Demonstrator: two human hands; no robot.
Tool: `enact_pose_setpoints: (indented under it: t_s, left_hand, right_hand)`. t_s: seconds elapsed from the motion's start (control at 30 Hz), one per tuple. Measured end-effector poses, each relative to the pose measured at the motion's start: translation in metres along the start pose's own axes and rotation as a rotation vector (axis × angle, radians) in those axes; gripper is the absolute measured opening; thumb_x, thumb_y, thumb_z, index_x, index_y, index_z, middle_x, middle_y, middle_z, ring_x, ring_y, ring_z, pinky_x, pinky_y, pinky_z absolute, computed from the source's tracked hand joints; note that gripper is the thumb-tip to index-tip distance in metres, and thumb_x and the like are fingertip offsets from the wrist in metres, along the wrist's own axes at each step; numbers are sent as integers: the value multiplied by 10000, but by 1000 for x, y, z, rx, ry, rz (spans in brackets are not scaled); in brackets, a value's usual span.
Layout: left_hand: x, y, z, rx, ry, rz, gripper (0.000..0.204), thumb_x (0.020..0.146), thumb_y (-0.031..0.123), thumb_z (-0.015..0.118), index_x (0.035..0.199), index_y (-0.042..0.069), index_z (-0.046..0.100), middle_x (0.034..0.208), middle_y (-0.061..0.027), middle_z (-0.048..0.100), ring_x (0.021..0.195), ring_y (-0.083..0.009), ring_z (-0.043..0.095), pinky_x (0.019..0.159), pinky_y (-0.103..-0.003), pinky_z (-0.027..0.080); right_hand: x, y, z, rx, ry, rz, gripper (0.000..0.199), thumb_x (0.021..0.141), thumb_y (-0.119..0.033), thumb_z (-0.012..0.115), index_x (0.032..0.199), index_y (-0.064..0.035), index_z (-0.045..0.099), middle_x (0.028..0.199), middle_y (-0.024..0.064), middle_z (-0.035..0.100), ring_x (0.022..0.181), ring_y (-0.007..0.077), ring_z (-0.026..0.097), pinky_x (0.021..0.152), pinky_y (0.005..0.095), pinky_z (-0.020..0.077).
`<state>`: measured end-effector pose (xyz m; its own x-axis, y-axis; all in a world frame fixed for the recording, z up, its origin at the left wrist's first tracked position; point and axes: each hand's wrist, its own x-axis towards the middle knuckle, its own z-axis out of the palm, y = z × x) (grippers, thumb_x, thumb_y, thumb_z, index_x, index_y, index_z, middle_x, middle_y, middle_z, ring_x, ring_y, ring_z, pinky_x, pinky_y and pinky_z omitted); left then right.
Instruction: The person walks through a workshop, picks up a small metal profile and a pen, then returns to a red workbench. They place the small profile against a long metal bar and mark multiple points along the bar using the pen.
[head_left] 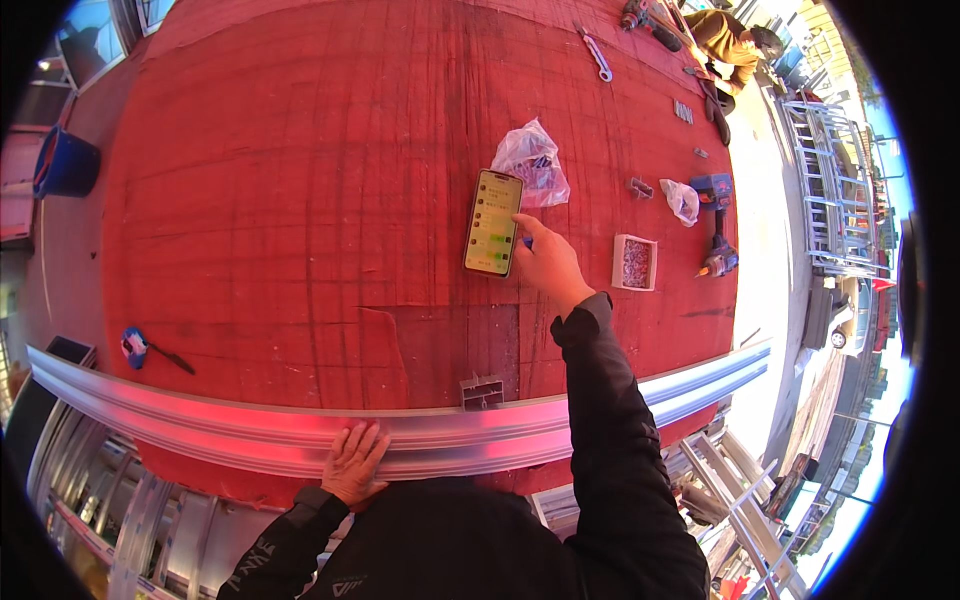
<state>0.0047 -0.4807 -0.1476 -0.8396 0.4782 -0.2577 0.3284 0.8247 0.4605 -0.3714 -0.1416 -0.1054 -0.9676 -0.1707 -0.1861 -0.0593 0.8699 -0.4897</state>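
On table (300,200): phone (493,225). At phone's right edge: right hand (553,262). Just beyond phone: bag (532,158). Right of phone: box (618,265), then, farther right, drill (722,256). Well beyond phone, toward right: wrench (597,57). Far left of phone: bucket (66,165). On near side of phone, crosswise: rail (480,440), under left hand (355,465).

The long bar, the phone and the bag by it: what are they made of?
Bar: metal, likely aluminium, smooth and silvery; it shines and seems to pick up red from the table.
Phone: front probably glass, over a lit screen; its back is hidden.
Bag: thin plastic, likely; it's crinkled and things show through.
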Motion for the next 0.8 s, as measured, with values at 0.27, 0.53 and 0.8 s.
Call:
enact_pose_setpoints:
  t_s: [0.27,0.53,0.8]
  left_hand:
    - [-2,-1,3,-13,34,6,1007,624,444,889,1485,140,465,1547,-126,429,1453,-342,365,1201,-523,255]
    - [-1,0,3,2,-4,-18,1007,621,451,890,1485,155,467,1550,-120,422,1472,-333,335,1200,-525,239]
    - [-2,-2,5,9,-27,-13,987,643,480,867,1490,164,473,1555,-119,422,1485,-321,323,1207,-511,221]
  right_hand:
    - [4,4,-14,107,55,102,518,908,-205,582,1422,-142,569,913,237,695,882,385,690,783,466,519]
    - [9,-5,-8,144,71,45,549,948,-378,555,1431,-118,554,957,244,717,949,419,687,824,495,520]
    - [45,-34,-2,-20,-56,-18,580,972,-409,490,1493,-153,499,1010,273,699,991,433,668,860,488,510]
